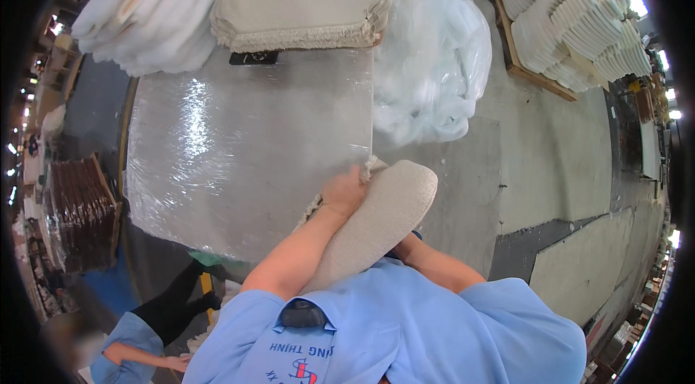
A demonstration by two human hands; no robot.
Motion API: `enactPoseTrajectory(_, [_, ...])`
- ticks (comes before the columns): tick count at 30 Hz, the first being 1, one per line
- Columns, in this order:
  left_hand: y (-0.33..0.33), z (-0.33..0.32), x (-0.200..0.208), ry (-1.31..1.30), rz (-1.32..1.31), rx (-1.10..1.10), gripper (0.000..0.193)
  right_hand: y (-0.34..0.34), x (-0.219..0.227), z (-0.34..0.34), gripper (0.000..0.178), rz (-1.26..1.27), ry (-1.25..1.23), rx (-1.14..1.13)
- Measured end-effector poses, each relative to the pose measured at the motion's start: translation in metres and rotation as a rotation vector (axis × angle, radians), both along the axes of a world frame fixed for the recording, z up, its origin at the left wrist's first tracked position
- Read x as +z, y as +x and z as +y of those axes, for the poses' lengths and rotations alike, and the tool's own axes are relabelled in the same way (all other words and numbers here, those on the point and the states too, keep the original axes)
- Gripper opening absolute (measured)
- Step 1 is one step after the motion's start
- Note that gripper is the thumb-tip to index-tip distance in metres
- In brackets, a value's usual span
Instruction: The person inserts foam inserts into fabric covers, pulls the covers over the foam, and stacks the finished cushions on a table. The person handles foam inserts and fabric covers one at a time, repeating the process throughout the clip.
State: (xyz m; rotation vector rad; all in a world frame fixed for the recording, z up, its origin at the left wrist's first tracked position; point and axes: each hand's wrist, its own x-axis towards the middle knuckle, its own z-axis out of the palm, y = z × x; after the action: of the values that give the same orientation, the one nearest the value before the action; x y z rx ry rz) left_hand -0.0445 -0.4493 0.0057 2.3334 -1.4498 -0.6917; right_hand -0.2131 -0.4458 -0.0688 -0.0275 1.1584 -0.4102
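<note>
A long beige cushion (394, 199) in woven fabric, rounded at its far end, lies slantwise against my body and beside the table's near right corner. Its frayed edge faces the table. My left hand (345, 192) is closed on that edge near the far end, with a tuft of the fabric bunched at the fingers. My right forearm (441, 268) reaches in from the right, and my right hand (407, 244) is mostly hidden behind the cushion. Those fingers do not show.
A table (253, 145) wrapped in shiny clear film is before me, with a stack of similar beige pieces (304, 4) at its far side. White padding (159, 7) and a film-wrapped white bundle (434, 58) flank it. Pallet stacks (572, 15) stand right; a co-worker (137, 337) is at lower left.
</note>
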Motion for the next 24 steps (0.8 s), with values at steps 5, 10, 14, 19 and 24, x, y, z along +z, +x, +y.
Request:
enactPoseTrajectory(5, [0.001,-0.001,-0.021,-0.031,-0.086,-0.041,0.025,0.022,-0.011,-0.013,0.055,0.0,0.03,-0.002])
enactPoseTrajectory(10, [-0.001,-0.003,-0.018,-0.016,-0.061,-0.028,0.023,0.036,-0.012,-0.014,0.056,-0.001,0.019,0.015])
enactPoseTrajectory(14, [0.011,-0.015,-0.002,0.068,0.032,-0.028,0.028,0.026,-0.004,-0.015,0.056,-0.017,-0.017,0.039])
enactPoseTrajectory(19, [0.008,-0.049,0.029,0.342,0.21,0.076,0.053,0.003,0.001,-0.023,0.056,0.005,-0.031,0.029])
enactPoseTrajectory(24, [-0.016,-0.032,0.01,0.062,0.052,0.002,0.05,-0.002,-0.001,-0.022,0.057,0.028,0.001,0.044])
